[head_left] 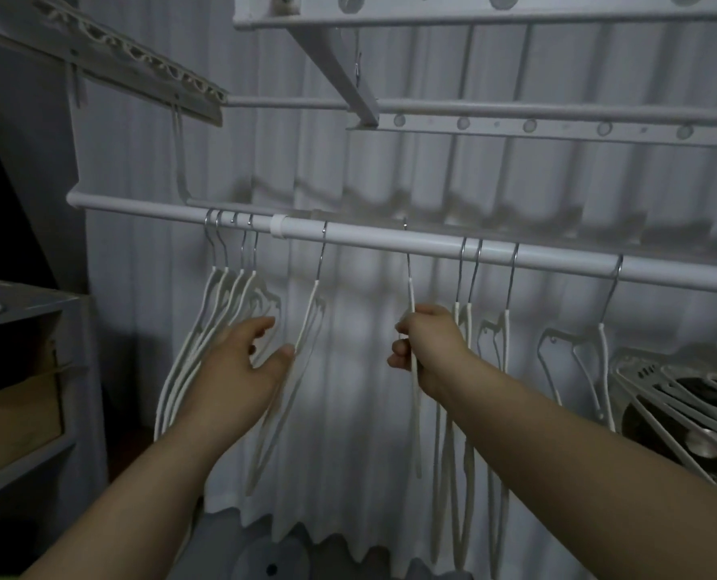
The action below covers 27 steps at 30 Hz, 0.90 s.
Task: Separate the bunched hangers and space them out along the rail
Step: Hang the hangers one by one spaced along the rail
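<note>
Pleated curtain (348, 182) behind slim wire-hooked hangers (233, 286)

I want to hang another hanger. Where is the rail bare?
The rail is bare left of the bunched hangers, and between the lone hanger and the held hanger in the right hand. It is crowded at the bunch.

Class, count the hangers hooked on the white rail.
11 hangers: four bunched at left, one beside the left hand, one hanger in the right hand, a pair, three singles rightward; the last is cropped.
</note>
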### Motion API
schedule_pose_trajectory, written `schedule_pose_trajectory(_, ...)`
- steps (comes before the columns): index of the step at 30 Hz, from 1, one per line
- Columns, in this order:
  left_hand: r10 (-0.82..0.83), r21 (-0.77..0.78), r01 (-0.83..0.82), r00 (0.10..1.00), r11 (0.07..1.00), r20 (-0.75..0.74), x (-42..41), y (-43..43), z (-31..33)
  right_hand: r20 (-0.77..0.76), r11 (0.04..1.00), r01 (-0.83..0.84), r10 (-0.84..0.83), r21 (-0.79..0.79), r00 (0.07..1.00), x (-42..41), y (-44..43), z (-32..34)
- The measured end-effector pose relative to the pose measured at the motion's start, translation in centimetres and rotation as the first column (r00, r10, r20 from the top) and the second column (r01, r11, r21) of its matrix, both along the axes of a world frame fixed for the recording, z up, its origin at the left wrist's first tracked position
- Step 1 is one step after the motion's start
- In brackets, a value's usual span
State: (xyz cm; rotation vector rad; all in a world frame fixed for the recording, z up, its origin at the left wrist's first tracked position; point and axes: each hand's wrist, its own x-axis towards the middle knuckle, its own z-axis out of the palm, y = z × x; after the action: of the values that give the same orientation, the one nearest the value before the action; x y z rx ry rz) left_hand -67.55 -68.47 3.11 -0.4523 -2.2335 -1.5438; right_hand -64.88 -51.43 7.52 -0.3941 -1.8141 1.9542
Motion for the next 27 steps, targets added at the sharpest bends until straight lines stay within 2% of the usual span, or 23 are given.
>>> schedule_pose_trajectory(2, 0.016, -0.028, -0.019, 0.996, 0.999, -0.092, 0.3, -0.2, 0.3, 0.029, 1.000, 0.016, -0.016, -0.010, 0.999, -0.6, 0.2, 0.4)
schedule_pose_trajectory(5, -0.018, -0.014, 0.016, 0.984, 1.000, -0.177, 1.2, -0.6, 0.3, 0.123, 0.996, -0.011, 0.000, 0.092, 0.992, -1.0, 0.3, 0.6)
schedule_pose_trajectory(9, -0.085, 0.040, 0.096, 0.974, 0.995, -0.209, 1.7, -0.8, 0.1, 0.243, 0.978, -0.148, 0.109, 0.145, 0.964, -0.3, -0.1, -0.1)
schedule_pose_trajectory(13, -0.148, -0.013, 0.148, 0.976, 0.989, -0.162, 2.3, -0.5, -0.5, 0.340, 0.951, -0.264, 0.197, 0.162, 0.920, 1.1, 0.1, -0.6)
schedule_pose_trajectory(18, -0.173, -0.091, 0.159, 0.971, 0.983, -0.167, 4.8, 1.3, -1.3, 0.386, 0.912, -0.359, 0.263, 0.200, 0.884, 4.5, 1.5, -0.7)
schedule_pose_trajectory(20, -0.156, -0.084, 0.143, 0.971, 0.986, -0.183, 6.0, 2.6, -1.5, 0.402, 0.903, -0.382, 0.280, 0.199, 0.872, 6.1, 2.4, -0.7)
schedule_pose_trajectory(22, -0.119, -0.012, 0.119, 0.975, 0.993, -0.186, 7.4, 3.9, -2.0, 0.439, 0.885, -0.416, 0.295, 0.208, 0.848, 7.7, 3.4, -1.0)
schedule_pose_trajectory(25, -0.088, 0.066, 0.096, 0.990, 0.993, -0.111, 9.5, 5.2, -3.2, 0.513, 0.857, -0.483, 0.338, 0.178, 0.789, 10.4, 4.8, -1.6)
schedule_pose_trajectory(27, -0.133, 0.011, 0.133, 0.991, 0.991, -0.011, 10.7, 5.8, -4.4, 0.537, 0.840, -0.526, 0.386, 0.131, 0.750, 12.4, 6.0, -1.8)
